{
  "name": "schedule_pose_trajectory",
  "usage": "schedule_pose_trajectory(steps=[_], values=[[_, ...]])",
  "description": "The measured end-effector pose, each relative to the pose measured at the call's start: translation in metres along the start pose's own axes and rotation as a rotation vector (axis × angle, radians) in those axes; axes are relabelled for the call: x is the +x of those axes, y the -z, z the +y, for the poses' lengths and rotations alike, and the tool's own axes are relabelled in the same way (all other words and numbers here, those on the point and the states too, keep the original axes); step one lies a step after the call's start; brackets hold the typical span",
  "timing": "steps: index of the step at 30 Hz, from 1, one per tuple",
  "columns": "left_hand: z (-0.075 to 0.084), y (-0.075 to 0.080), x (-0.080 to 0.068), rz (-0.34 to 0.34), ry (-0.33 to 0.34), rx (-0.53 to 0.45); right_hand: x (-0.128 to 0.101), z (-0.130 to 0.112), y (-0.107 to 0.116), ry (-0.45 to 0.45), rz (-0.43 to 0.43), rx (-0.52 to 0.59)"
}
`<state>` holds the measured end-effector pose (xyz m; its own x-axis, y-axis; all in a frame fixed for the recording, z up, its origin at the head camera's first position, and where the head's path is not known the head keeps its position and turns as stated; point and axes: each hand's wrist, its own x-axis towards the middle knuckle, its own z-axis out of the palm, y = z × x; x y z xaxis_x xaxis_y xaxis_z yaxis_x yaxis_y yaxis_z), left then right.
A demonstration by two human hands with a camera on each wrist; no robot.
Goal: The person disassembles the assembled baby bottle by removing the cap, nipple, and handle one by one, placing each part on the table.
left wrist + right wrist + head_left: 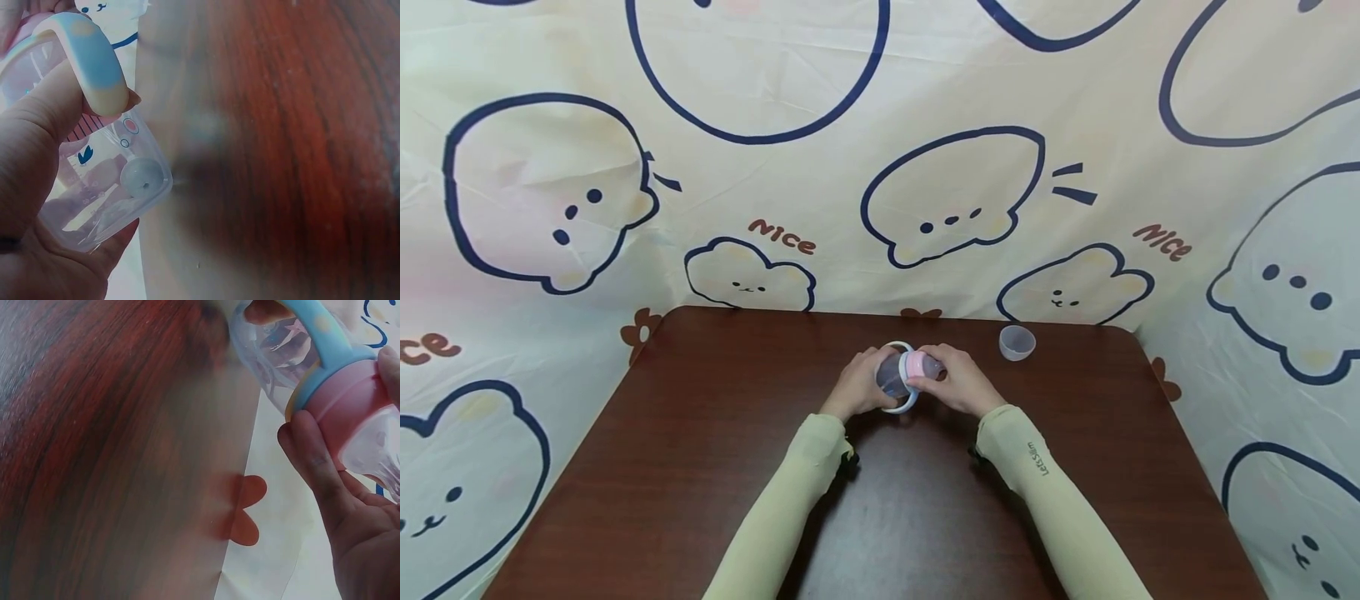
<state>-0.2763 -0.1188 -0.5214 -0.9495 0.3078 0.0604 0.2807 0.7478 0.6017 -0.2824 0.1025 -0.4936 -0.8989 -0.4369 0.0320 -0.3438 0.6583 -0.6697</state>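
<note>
A clear baby bottle (895,377) with a pale blue handle ring (901,407) and a pink collar (917,367) is held sideways above the middle of the brown table (700,467). My left hand (859,385) grips the clear body (109,194), thumb along the handle (87,59). My right hand (958,382) curls its fingers (312,456) round the pink collar (350,394) and teat end. The bottle's handle (319,337) arches over the clear body in the right wrist view.
A small clear cap (1017,342) stands upright on the table, back right of the hands. A cartoon-printed cloth (880,167) hangs behind and on both sides of the table. Bare tabletop lies in front of and left of the hands.
</note>
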Motion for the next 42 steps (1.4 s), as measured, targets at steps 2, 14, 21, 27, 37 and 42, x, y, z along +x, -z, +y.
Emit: schedule_pose_trajectory(steps=[2, 14, 21, 27, 37, 42], values=[[0.0005, 0.0001, 0.0001, -0.002, -0.002, -0.001, -0.0006, -0.0001, 0.0003, -0.003, -0.001, 0.000], [0.0005, 0.0012, 0.0011, -0.024, 0.017, -0.019, 0.0011, 0.0006, 0.0009, 0.003, -0.019, -0.021], [0.0009, 0.0030, 0.0016, -0.039, 0.035, -0.014, 0.0020, 0.0009, 0.0002, 0.010, -0.022, -0.026], [0.0005, 0.0035, 0.0035, -0.029, 0.000, -0.009, 0.0010, 0.0026, -0.0006, 0.045, -0.002, -0.045], [-0.0004, -0.0020, 0.0043, -0.027, -0.017, -0.013, -0.0020, 0.0072, 0.0001, 0.053, 0.010, -0.055], [0.0015, 0.0026, 0.0046, -0.026, -0.001, -0.010, 0.0029, 0.0052, 0.0021, 0.041, 0.010, -0.041]])
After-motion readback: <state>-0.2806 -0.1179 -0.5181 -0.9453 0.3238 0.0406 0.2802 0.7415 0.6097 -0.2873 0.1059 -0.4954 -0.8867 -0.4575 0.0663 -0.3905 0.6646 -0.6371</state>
